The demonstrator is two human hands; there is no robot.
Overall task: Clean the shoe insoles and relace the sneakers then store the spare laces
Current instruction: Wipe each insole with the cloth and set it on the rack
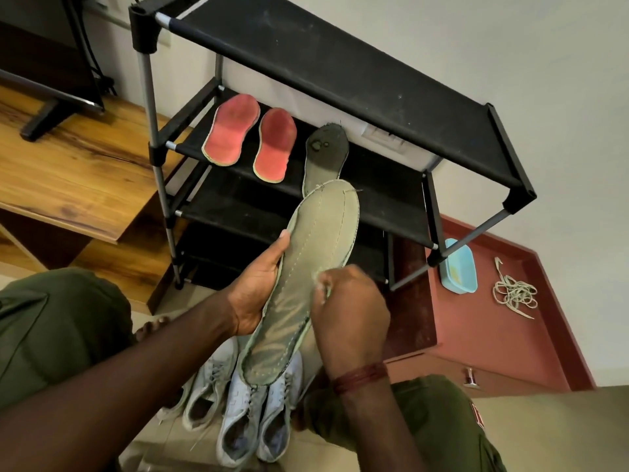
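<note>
Green insole [306, 267] is held above the sneakers [245, 413], before the shoe rack [340, 73]: left hand [255, 294] grips its left edge, right hand [350, 311] pinches the right edge. Cleaning seems in hand; next, it likely joins the dark insole [326, 155] on the rack's shelf.

Single head-worn wide-angle view, facing forward and down, tilted, close above hands [258, 287]

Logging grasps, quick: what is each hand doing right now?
Left hand: holds the green insole by its left edge.
Right hand: fingers curled, apparently pinching the insole's right edge.
</note>
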